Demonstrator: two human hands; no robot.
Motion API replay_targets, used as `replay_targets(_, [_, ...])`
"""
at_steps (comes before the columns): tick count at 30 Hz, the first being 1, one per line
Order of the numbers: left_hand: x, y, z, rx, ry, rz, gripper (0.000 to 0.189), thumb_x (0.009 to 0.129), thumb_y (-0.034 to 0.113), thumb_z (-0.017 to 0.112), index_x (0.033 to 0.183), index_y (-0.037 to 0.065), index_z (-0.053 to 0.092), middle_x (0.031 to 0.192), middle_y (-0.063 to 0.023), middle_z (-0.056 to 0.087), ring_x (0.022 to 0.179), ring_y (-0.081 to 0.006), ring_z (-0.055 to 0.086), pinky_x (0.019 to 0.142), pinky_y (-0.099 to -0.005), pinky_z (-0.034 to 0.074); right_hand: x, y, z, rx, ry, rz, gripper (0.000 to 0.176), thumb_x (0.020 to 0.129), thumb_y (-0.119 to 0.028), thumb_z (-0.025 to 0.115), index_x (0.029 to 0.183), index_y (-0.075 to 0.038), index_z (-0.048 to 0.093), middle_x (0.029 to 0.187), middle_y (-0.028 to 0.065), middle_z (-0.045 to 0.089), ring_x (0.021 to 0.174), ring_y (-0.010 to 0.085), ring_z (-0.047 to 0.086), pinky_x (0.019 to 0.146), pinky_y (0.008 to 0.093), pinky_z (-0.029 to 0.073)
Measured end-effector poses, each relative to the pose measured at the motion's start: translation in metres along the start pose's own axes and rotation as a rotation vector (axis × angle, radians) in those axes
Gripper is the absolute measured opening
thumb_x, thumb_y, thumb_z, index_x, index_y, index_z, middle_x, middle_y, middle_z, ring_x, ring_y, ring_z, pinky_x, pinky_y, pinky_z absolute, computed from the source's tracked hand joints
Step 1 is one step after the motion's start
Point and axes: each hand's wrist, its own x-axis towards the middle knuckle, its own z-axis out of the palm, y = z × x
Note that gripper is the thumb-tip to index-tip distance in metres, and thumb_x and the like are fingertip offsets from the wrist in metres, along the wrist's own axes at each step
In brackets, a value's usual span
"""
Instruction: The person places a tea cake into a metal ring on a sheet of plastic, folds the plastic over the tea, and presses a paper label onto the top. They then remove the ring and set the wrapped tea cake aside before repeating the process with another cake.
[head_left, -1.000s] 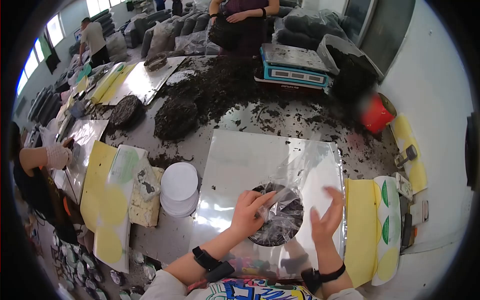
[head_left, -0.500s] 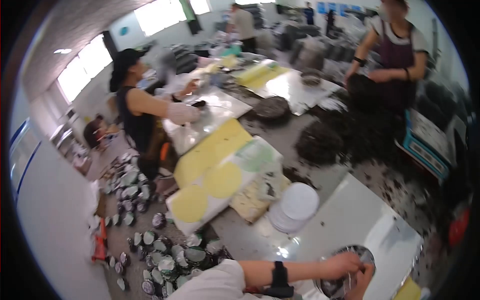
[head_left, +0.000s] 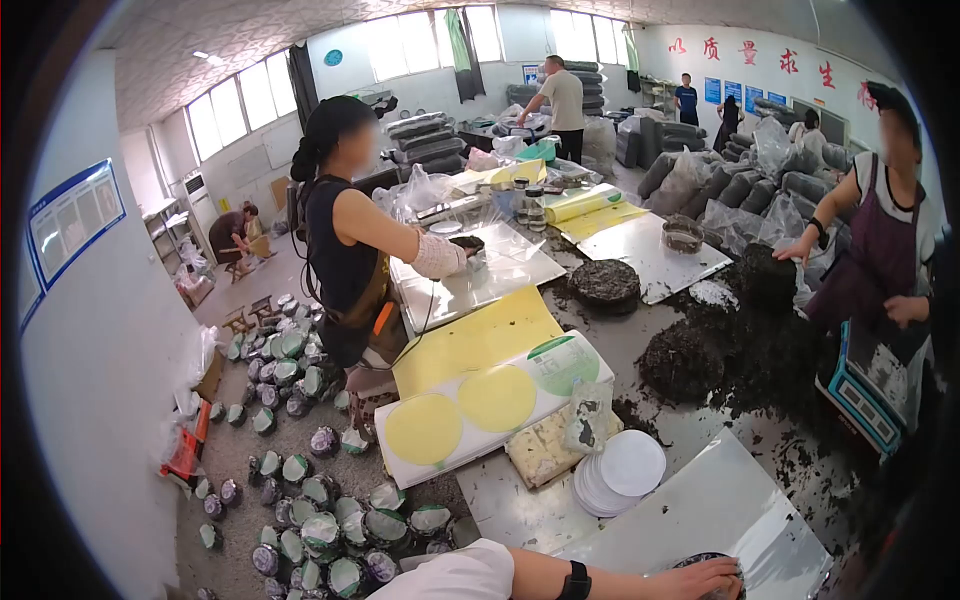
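The left hand (head_left: 706, 577) lies open over 1 dark round slab (head_left: 708, 555), partly covered and cut off below; the right hand's out of view, state untellable.

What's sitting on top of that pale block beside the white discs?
Crumpled, see-through plastic lies over the right end of the pale block. I can't tell whether the plastic holds anything. The block hides whatever is directly beneath it.

Printed sheet (head_left: 470, 428): white, with yellow and green circles. Discs (head_left: 632, 463): white. Wall characters (head_left: 748, 53): red. Apron (head_left: 868, 240): purple. Scale (head_left: 852, 400): blue. Wristband (head_left: 576, 580): black.
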Motion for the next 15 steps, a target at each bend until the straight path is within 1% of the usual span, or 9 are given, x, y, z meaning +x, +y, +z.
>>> replay_targets(1, [0.000, 0.002, -0.003, 0.101, 0.056, 0.106, 0.046, 0.088, 0.032, 0.055, 0.121, 0.000, 0.051, 0.123, -0.0239, 0.052, 0.116, -0.0387, 0.049, 0.100, -0.0442, 0.038, 0.000, 0.001, 0.002, -0.012, -0.012, -0.040, 0.049, 0.081, -0.025, 0.064, 0.122, -0.002, 0.050, 0.126, 0.0236, 0.047, 0.117, 0.0434, 0.042, 0.101, 0.0471, 0.035])
replay_targets(2, [-0.001, 0.003, -0.002, 0.105, 0.058, 0.109, 0.046, 0.088, 0.032, 0.055, 0.121, 0.000, 0.051, 0.123, -0.0239, 0.052, 0.116, -0.0387, 0.049, 0.100, -0.0442, 0.038, -0.001, 0.001, 0.001, 0.008, -0.026, -0.037, 0.049, 0.081, -0.025, 0.064, 0.122, -0.002, 0.050, 0.126, 0.0237, 0.047, 0.117, 0.0434, 0.042, 0.101, 0.0471, 0.035])
replay_targets(4, [-0.005, 0.003, 0.004, 0.203, -0.084, 0.035, 0.045, 0.093, 0.030, 0.052, 0.126, -0.001, 0.050, 0.128, -0.0239, 0.051, 0.123, -0.0403, 0.045, 0.103, -0.0465, 0.036, -0.001, -0.001, -0.002, 0.033, -0.047, -0.016, 0.050, 0.081, -0.025, 0.065, 0.122, -0.002, 0.050, 0.126, 0.0238, 0.046, 0.117, 0.0434, 0.042, 0.102, 0.0471, 0.035])
replay_targets(7, [-0.008, -0.003, 0.020, 0.075, -0.042, -0.021, 0.042, 0.094, 0.027, 0.050, 0.126, -0.001, 0.050, 0.129, -0.0219, 0.053, 0.125, -0.0407, 0.045, 0.103, -0.0499, 0.036, -0.001, -0.004, -0.005, 0.068, -0.080, -0.007, 0.050, 0.081, -0.025, 0.065, 0.123, -0.002, 0.050, 0.126, 0.0239, 0.046, 0.118, 0.0435, 0.041, 0.102, 0.0471, 0.034])
replay_targets(8, [-0.009, -0.003, 0.021, 0.082, -0.041, -0.018, 0.042, 0.094, 0.027, 0.050, 0.126, -0.001, 0.050, 0.129, -0.0219, 0.053, 0.125, -0.0407, 0.045, 0.103, -0.0499, 0.036, 0.000, -0.005, -0.007, 0.082, -0.089, -0.004, 0.050, 0.081, -0.025, 0.065, 0.123, -0.002, 0.050, 0.126, 0.0240, 0.046, 0.118, 0.0436, 0.041, 0.102, 0.0471, 0.034])
replay_targets(11, [-0.012, -0.006, 0.025, 0.076, -0.023, -0.014, 0.042, 0.092, 0.024, 0.051, 0.126, -0.001, 0.050, 0.128, -0.0209, 0.054, 0.126, -0.0406, 0.045, 0.103, -0.0510, 0.036, 0.000, -0.006, -0.011, 0.112, -0.117, 0.003, 0.051, 0.080, -0.025, 0.065, 0.123, -0.002, 0.050, 0.127, 0.0241, 0.046, 0.119, 0.0436, 0.040, 0.103, 0.0472, 0.034])
replay_targets(13, [-0.017, -0.011, 0.026, 0.226, -0.070, 0.071, 0.047, 0.085, 0.021, 0.055, 0.126, -0.002, 0.051, 0.127, -0.0219, 0.054, 0.123, -0.0407, 0.046, 0.103, -0.0497, 0.036, 0.000, -0.006, -0.013, 0.130, -0.134, 0.004, 0.052, 0.080, -0.025, 0.066, 0.124, -0.002, 0.050, 0.127, 0.0242, 0.046, 0.120, 0.0437, 0.040, 0.103, 0.0472, 0.034])
replay_targets(14, [-0.016, -0.011, 0.024, 0.235, -0.066, 0.069, 0.047, 0.085, 0.021, 0.055, 0.126, -0.002, 0.051, 0.127, -0.0219, 0.054, 0.123, -0.0407, 0.046, 0.103, -0.0497, 0.036, 0.000, -0.006, -0.013, 0.142, -0.143, 0.004, 0.052, 0.080, -0.025, 0.066, 0.124, -0.002, 0.049, 0.127, 0.0242, 0.046, 0.120, 0.0437, 0.040, 0.103, 0.0472, 0.034])
replay_targets(15, [-0.014, -0.009, 0.023, 0.215, -0.090, 0.067, 0.050, 0.082, 0.020, 0.056, 0.126, -0.002, 0.051, 0.126, -0.0225, 0.054, 0.122, -0.0409, 0.046, 0.104, -0.0497, 0.036, 0.002, -0.007, -0.013, 0.149, -0.152, 0.003, 0.052, 0.080, -0.025, 0.066, 0.124, -0.002, 0.049, 0.127, 0.0243, 0.046, 0.120, 0.0437, 0.040, 0.103, 0.0472, 0.034])
